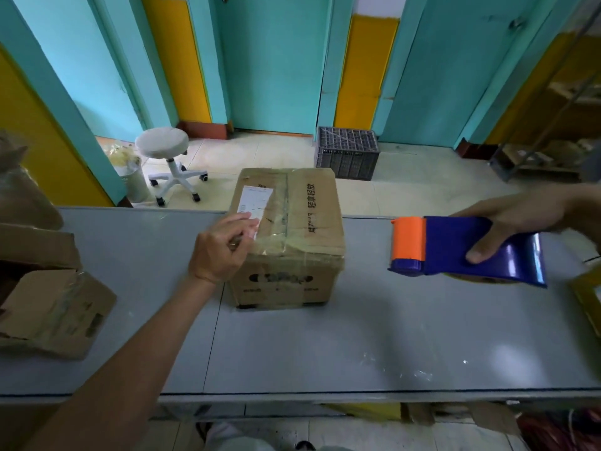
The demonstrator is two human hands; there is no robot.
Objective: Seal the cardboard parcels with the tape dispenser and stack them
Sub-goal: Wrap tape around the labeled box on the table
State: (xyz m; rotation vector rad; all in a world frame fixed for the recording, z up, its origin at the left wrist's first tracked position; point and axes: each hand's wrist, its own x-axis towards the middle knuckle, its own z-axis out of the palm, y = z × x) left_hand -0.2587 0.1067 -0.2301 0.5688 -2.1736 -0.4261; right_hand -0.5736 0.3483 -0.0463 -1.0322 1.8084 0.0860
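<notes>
Brown cardboard parcel (pixel 309 219) stood at the far side of the grey table (pixel 325 346). The left hand (pixel 221 249) rested on its top, fingers (pixel 242 226) loosely bent, gripping nothing. The right hand (pixel 520 216) clasped the tape dispenser (pixel 455 245), apart to the right. Sealing seemed about to start; the dispenser must next reach the seam (pixel 286 206).

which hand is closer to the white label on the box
Left. The left hand rests on top of the cardboard parcel, fingertips touching the white label; the right hand is off to its right, holding the tape dispenser.
</notes>
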